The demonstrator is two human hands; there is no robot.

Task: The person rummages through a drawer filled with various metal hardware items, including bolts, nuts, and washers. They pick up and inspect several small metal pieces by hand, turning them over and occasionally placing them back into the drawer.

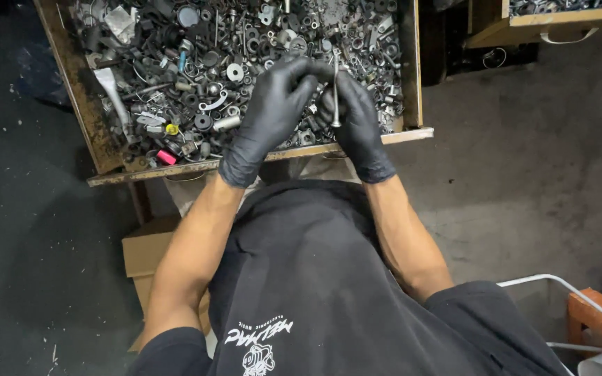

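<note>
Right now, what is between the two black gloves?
In the head view, a long thin metal bolt stands upright between the left hand and right hand, pinched by both above the drawer of metal parts.

Counts over the parts drawer
Two black-gloved hands [273, 115] [360, 125], one long steel bolt [336, 104], one rusty wooden drawer [78, 97] of uncountable metal hardware, one cardboard box [144, 254].

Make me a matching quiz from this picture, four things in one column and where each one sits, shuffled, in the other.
Things:
1. long bolt
2. pink piece
3. cardboard box
4. second drawer

Places:
A. top right corner
B. under the drawer's front left corner
C. between the gloved left hand and right hand
D. in the drawer, near its front left corner

Pairs: 1-C, 2-D, 3-B, 4-A
</note>
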